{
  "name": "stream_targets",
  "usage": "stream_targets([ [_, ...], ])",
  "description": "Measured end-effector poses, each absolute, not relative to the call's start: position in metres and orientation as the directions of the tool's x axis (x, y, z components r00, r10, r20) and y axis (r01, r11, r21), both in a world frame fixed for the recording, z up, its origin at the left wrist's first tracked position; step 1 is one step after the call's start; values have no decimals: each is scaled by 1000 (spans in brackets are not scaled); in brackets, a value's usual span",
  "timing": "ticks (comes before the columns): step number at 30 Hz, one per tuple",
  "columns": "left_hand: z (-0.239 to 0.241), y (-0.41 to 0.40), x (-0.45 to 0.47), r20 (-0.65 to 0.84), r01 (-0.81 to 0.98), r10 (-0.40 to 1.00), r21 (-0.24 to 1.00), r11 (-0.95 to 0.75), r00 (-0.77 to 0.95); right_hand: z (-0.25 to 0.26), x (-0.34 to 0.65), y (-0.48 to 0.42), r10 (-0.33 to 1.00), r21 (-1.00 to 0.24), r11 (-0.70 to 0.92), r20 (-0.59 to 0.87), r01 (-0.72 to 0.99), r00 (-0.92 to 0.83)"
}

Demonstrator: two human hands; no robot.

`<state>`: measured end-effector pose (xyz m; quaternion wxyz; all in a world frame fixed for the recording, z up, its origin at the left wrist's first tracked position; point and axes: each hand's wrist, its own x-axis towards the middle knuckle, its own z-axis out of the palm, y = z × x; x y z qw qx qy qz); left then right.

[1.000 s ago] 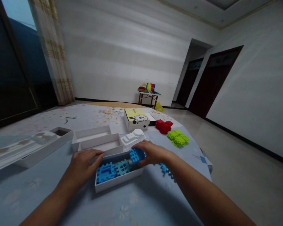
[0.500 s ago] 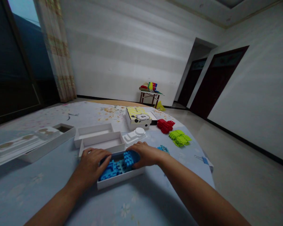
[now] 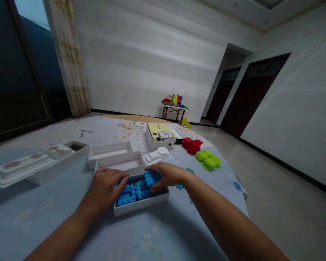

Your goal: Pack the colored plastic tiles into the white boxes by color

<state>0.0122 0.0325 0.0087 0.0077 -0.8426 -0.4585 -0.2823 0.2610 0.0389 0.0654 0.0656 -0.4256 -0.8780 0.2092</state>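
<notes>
At lower centre of the frame, the right hand (image 3: 168,175) pinches blue blocks (image 3: 149,177) inside the white box (image 3: 142,206); whether the left hand (image 3: 105,185) grips its rim, I cannot tell. Brace the box, level the blocks.

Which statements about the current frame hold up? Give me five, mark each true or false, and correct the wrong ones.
1. The right hand grips at least one toothed blue plastic piece at the nearest open white rectangular box. True.
2. The left hand is at that box's left end. True.
3. The lime-green toothed plastic pieces lie nearer the person than the red toothed plastic pieces. True.
4. The red pieces are inside the nearest box. False: they lie on the pale floral tablecloth.
5. The nearest box is closed under a lid. False: it is open, with blue pieces inside.
</notes>
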Motion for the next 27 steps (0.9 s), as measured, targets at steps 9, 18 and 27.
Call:
stream_targets([
  [9,10,40,1,477,805,851,406,-434,218,72,217,30,722,-352,645,-10,679,-691],
  [18,4,45,-9,508,821,844,399,-409,173,61,197,31,688,-369,687,55,626,-723],
  [27,4,42,-3,482,764,847,453,-460,223,70,243,24,815,-421,542,50,727,-578],
])
